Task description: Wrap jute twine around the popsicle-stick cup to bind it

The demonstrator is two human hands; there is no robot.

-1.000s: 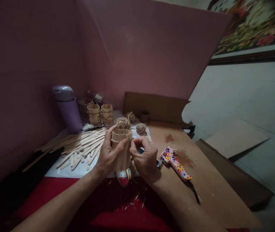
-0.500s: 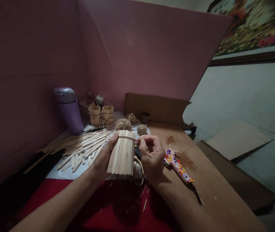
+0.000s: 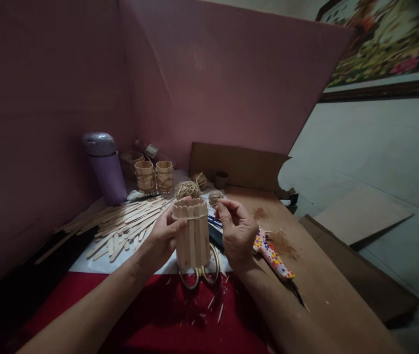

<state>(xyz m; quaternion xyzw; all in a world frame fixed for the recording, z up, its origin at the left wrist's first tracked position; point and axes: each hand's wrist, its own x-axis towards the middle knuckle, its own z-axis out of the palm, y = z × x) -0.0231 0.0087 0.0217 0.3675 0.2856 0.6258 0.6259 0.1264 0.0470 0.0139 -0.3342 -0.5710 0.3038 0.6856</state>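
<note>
My left hand (image 3: 163, 238) grips a craft-stick cup (image 3: 193, 241) by its left side, thumb on the front. The cup is upright, slightly tilted toward me, so its scalloped rim and part of its inside show. A thin band of twine (image 3: 190, 218) circles it just below the rim. To the right, apart from the cup, my right hand (image 3: 239, 228) is closed in a pinch; whatever is between the fingertips is too small to make out. Scissors (image 3: 214, 265) lie behind and below the cup, their handles showing.
Loose craft sticks (image 3: 128, 221) spread on white paper at left. Behind stand two decorated cups (image 3: 164, 177), a purple bottle (image 3: 106, 172) and balls of twine (image 3: 187, 190). A flower-patterned glue gun (image 3: 273, 255) lies at right. Wood slivers litter the red cloth (image 3: 150, 314).
The cup has turned more upright, its rim now facing me and its inside visible. My right hand has moved right, away from the cup's twine band. More of the scissors shows.
</note>
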